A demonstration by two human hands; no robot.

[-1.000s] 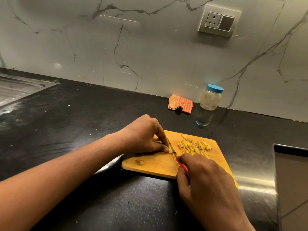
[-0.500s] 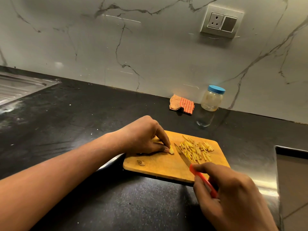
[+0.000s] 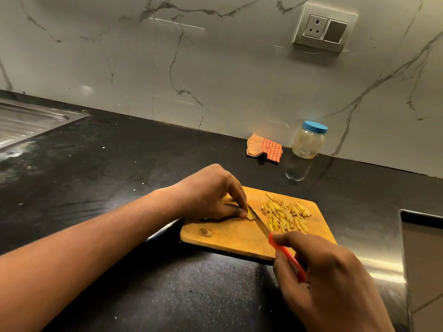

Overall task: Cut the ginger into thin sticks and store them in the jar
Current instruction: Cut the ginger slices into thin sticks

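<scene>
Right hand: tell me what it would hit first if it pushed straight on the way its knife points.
The right hand points its knife up and left across the cutting board. First in that line is the ginger piece pinned by the left hand, whose fingertips lie just behind it. Depth is unclear.

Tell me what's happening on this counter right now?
A person is slicing ginger on a wooden cutting board. The left hand pins a small ginger piece while the right hand holds a red-handled knife with its blade against that piece. A pile of cut sticks lies on the board's right side. The blue-lidded jar stands closed by the wall, beside a checked cloth.
</scene>
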